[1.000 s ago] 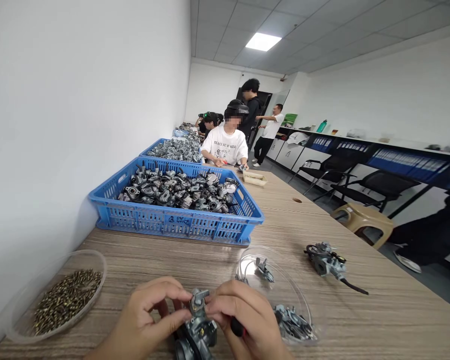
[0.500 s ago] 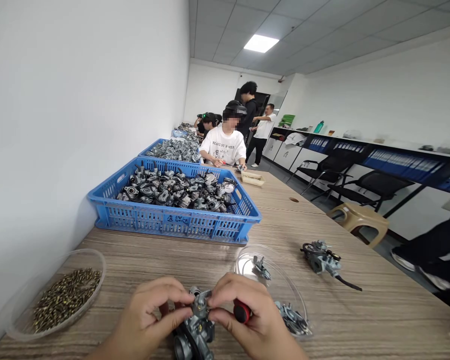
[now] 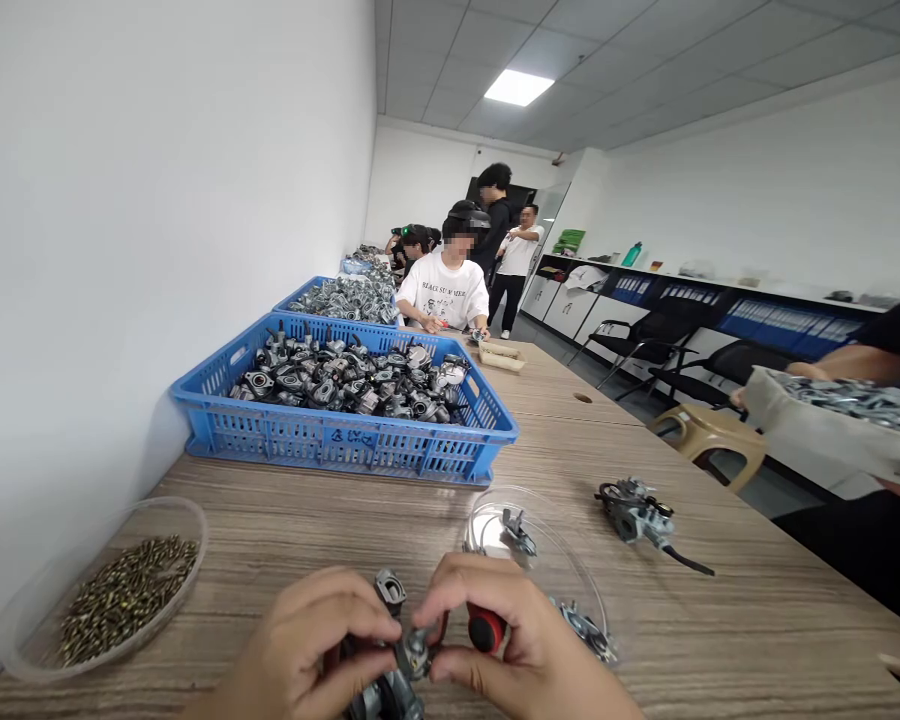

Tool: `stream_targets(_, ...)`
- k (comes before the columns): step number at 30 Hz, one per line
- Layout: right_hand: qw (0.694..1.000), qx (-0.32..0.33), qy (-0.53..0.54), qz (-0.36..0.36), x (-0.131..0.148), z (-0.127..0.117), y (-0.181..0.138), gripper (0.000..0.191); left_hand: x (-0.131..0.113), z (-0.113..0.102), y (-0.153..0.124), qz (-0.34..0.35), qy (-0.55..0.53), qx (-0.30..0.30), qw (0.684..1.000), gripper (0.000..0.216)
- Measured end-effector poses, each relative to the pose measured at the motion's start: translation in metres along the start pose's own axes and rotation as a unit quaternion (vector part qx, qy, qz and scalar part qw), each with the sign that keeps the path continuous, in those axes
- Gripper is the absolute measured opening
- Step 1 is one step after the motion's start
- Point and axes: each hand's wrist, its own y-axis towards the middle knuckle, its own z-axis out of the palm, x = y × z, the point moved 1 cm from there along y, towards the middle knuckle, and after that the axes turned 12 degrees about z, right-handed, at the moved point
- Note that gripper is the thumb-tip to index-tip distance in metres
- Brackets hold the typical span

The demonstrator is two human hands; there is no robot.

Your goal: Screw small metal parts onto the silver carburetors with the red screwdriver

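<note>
Bright, even room lighting from a ceiling panel [image 3: 519, 88]; soft shadow on the left wall [image 3: 172, 250] beside the blue crate [image 3: 330, 452]; glare in the clear tray [image 3: 487, 528]; wide-angle stretching toward the edges.

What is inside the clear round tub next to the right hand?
In the clear tub, a metal part lies toward the far side, more metal parts near the right edge. The right hand covers the near left area; anything there is hidden.

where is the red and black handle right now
In the head view, the red and black handle is at the bottom, slightly right of centre, tucked in the right hand, right of the small metal part.
</note>
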Motion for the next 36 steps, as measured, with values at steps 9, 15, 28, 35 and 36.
stream_targets(9, 0.999, 0.032, -0.022, 0.009, 0.001, 0.006, -0.002, 0.018, 0.004, 0.009, -0.007, 0.062, 0.039, -0.002, 0.997, 0.014)
stream_targets(15, 0.999, 0.032, -0.023, 0.024, -0.003, 0.008, -0.003, 0.024, -0.002, 0.006, -0.002, 0.067, 0.046, 0.011, 0.997, 0.008)
stream_targets(28, 0.997, -0.047, 0.000, -0.061, 0.010, 0.019, -0.003, 0.024, 0.008, 0.004, -0.023, -0.086, -0.072, -0.028, 0.993, 0.020)
stream_targets(35, 0.994, -0.072, -0.046, -0.061, 0.013, 0.020, -0.003, 0.022, 0.014, 0.010, -0.031, -0.145, -0.058, -0.032, 0.987, 0.013)
stream_targets(36, 0.994, -0.076, -0.055, -0.060, 0.013, 0.020, -0.002, 0.022, 0.015, 0.011, -0.031, -0.143, -0.053, -0.045, 0.987, 0.010)
